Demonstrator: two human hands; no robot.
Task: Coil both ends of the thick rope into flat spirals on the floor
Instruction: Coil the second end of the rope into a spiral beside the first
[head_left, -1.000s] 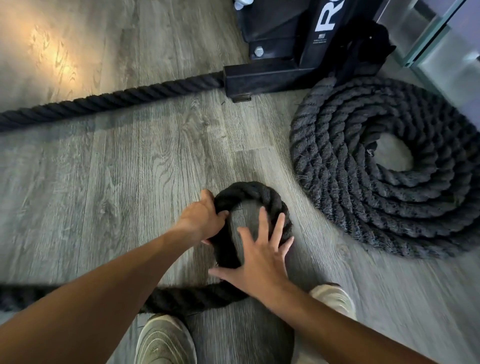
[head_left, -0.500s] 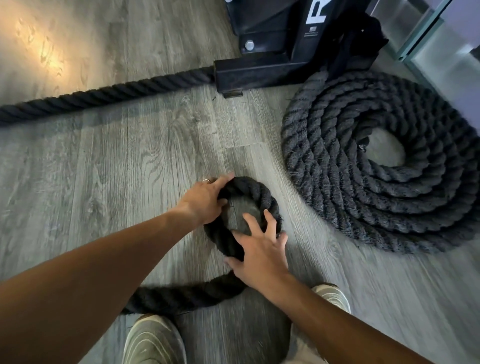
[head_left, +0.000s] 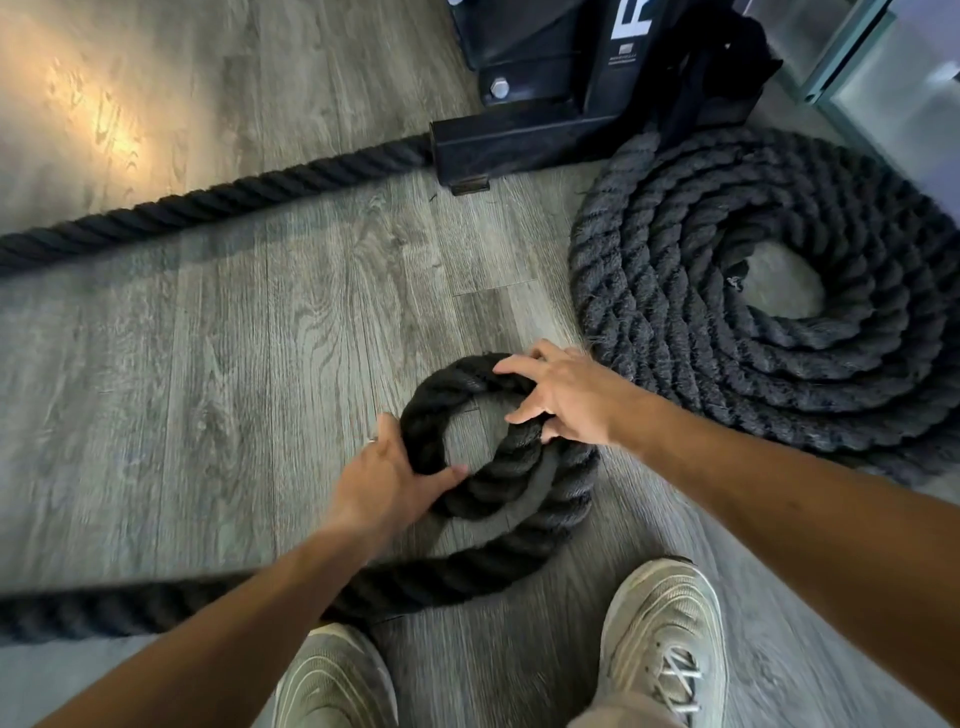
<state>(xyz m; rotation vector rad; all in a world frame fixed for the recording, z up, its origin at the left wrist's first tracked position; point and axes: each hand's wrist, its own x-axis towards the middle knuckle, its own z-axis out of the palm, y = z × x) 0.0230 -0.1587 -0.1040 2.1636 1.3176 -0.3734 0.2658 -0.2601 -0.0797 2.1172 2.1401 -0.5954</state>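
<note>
Shifted from the near side, the right hand (head_left: 569, 397) now grips the small coil's (head_left: 511, 467) far side; its left side is clasped by the left hand (head_left: 387, 478), beside the finished spiral (head_left: 769, 291).

Your left hand (head_left: 387, 480) grips the near-left side of the small coil (head_left: 498, 467), thumb hooked inside the ring. Your right hand (head_left: 563, 397) lies on the coil's far-right side, fingers spread over the rope and curled on it. The coil has about one and a half turns; its tail (head_left: 156, 608) runs off left across the floor (head_left: 208, 364), passing under your left forearm. The finished spiral (head_left: 769, 296) lies flat to the right, just beside your right hand. Behind it stands a black rack base (head_left: 524, 137), with another rope stretch (head_left: 208, 205) leading left from it. Your shoes (head_left: 660, 639) stand near the coil.
</note>
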